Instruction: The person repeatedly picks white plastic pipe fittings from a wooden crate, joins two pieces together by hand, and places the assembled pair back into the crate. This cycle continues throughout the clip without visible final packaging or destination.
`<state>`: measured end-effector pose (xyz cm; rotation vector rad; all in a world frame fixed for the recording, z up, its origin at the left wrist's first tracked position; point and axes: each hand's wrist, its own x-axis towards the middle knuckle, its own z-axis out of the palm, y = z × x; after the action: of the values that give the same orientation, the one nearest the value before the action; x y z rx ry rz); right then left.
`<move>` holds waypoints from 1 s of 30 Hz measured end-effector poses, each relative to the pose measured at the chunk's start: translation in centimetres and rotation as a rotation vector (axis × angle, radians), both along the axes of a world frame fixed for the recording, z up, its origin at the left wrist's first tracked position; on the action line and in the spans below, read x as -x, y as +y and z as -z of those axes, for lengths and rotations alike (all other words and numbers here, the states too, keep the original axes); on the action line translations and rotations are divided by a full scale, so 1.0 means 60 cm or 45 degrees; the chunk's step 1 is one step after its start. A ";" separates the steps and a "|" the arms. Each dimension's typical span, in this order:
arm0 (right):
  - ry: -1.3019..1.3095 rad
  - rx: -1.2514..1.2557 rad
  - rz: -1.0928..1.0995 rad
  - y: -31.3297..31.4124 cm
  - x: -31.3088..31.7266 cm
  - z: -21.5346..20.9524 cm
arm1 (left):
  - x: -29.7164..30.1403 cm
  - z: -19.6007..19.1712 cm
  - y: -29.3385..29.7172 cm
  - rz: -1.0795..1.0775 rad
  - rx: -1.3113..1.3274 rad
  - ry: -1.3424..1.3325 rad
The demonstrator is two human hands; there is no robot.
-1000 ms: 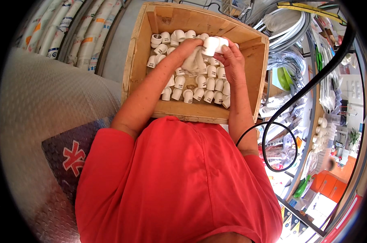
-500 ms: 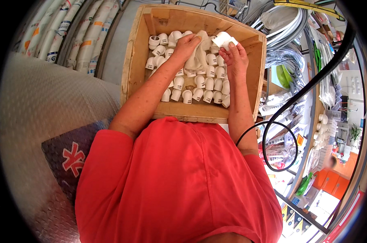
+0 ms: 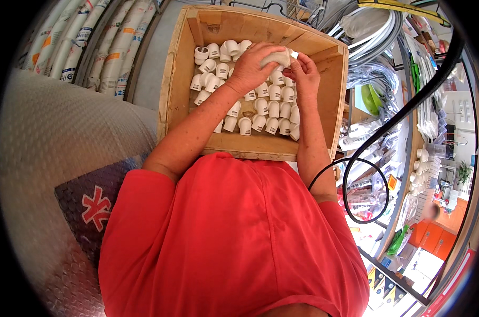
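Over the far part of a wooden box [image 3: 168, 95], my left hand [image 3: 254, 66] is closed on a beige cloth [image 3: 276, 58]. The cloth is wrapped about a white pipe elbow [image 3: 294, 54], of which only a small bit shows at the right. My right hand [image 3: 305, 72] pinches that elbow from the right side, thumb and fingers together. Below both hands, several white elbow fittings [image 3: 244, 126] stand and lie on the box floor, many with small dark labels. My left forearm hides part of them.
Wrapped pipes [image 3: 81, 39] lie on a rack at the far left. Bubble wrap [image 3: 75, 121] covers something on my left. Coiled pipe [image 3: 371, 31] and shelves of bagged goods stand on the right. A black cable [image 3: 403, 113] loops down beside my right arm.
My left hand has moved right with the cloth, from hanging loose beside the elbow to wrapping around it. The elbow, plainly visible before, is now mostly covered. My right hand has shifted slightly down.
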<state>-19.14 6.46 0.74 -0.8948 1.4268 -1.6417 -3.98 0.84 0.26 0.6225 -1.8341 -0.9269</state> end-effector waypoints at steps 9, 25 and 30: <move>0.053 0.053 0.089 0.001 0.000 0.001 | -0.002 -0.012 0.017 -0.055 0.093 -0.250; -0.026 0.140 0.160 -0.006 -0.010 0.004 | 0.019 0.026 0.012 -0.212 -0.119 0.092; 0.021 0.152 0.125 -0.001 -0.024 0.000 | 0.026 0.034 0.021 -0.271 -0.215 0.163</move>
<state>-17.67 6.42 0.75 -0.9197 1.4158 -1.8119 -5.56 2.12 -1.78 0.8265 -1.5533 -0.9607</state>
